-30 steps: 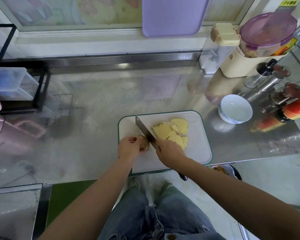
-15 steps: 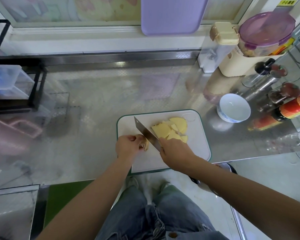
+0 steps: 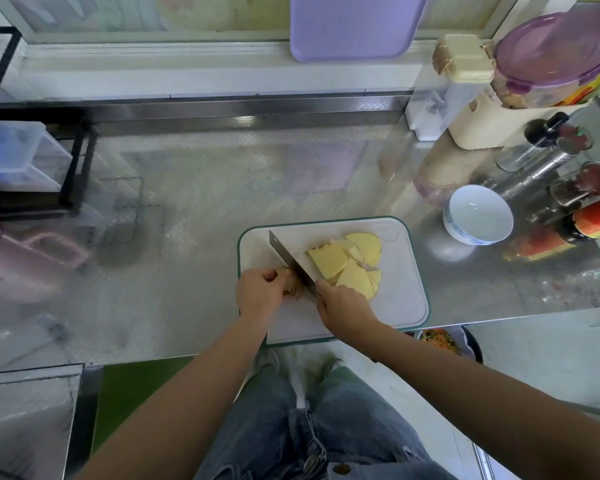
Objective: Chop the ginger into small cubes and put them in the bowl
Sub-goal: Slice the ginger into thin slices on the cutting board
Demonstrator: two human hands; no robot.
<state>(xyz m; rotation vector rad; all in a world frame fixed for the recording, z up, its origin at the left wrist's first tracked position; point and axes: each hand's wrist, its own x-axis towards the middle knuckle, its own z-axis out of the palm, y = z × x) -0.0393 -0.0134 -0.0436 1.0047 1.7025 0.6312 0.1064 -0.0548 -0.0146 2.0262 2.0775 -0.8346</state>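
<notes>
One counter (image 3: 205,209) carries the cutting board (image 3: 402,306), with the empty bowl (image 3: 477,216) near it. The right hand (image 3: 343,306) grips the knife (image 3: 288,258), whose blade has dropped again beside the ginger stub (image 3: 290,283), which the left hand (image 3: 258,292) pinches. Slices (image 3: 355,268) lie piled on the blade's other side, so slicing looks nearly done and cubing not yet begun.

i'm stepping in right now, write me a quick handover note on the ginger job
Left hand holds the remaining ginger chunk on the cutting board.
Right hand grips the knife, blade beside the chunk.
Ginger slices lie right of the blade.
Bowl stands empty on the counter, right of the board.
Done: most ginger sliced.
Left: finish slicing, cube the slices, fill the bowl.
</notes>
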